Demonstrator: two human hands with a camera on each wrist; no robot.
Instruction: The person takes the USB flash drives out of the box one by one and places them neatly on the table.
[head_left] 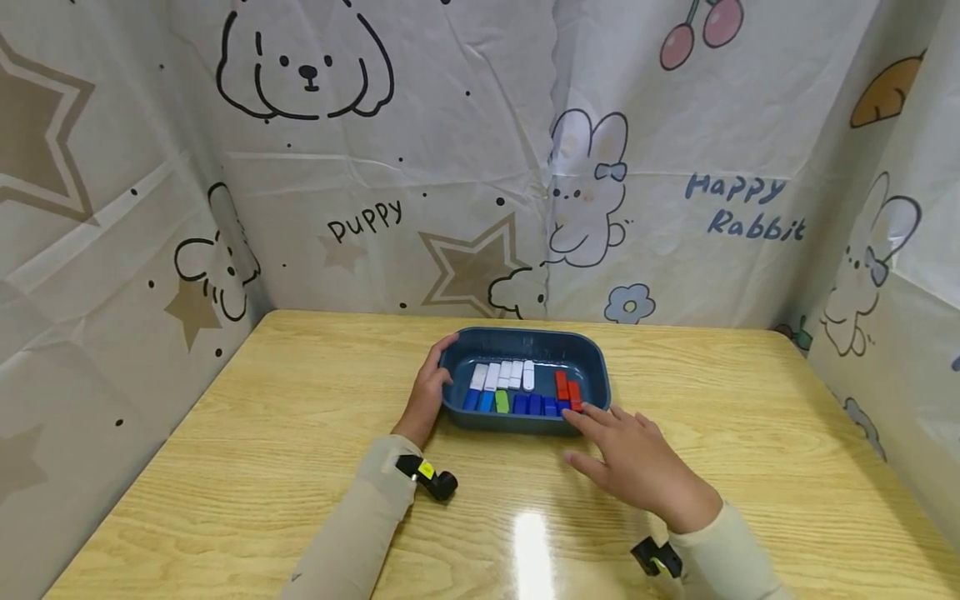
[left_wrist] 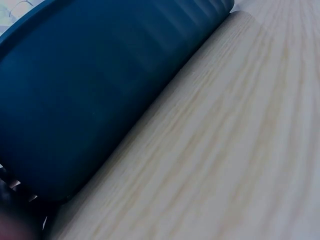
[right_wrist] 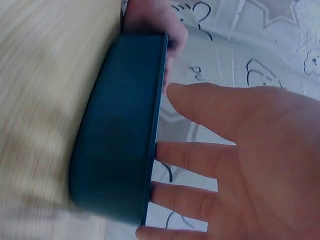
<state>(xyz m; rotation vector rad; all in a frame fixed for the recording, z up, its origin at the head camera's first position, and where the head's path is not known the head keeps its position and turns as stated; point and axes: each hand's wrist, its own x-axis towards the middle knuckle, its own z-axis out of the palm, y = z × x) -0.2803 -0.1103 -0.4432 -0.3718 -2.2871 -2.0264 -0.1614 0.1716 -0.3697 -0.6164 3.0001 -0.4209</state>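
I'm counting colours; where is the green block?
In the head view, the green block lies in the tray, near side, left of centre, between two blue blocks.

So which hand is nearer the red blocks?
Right. The right hand is at the near right corner of the tray, close beside the red blocks; the left hand grips the tray's left end, farther away.

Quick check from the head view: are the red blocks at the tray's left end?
No, the red blocks lie at the right end of the dark blue tray, close to the right hand.
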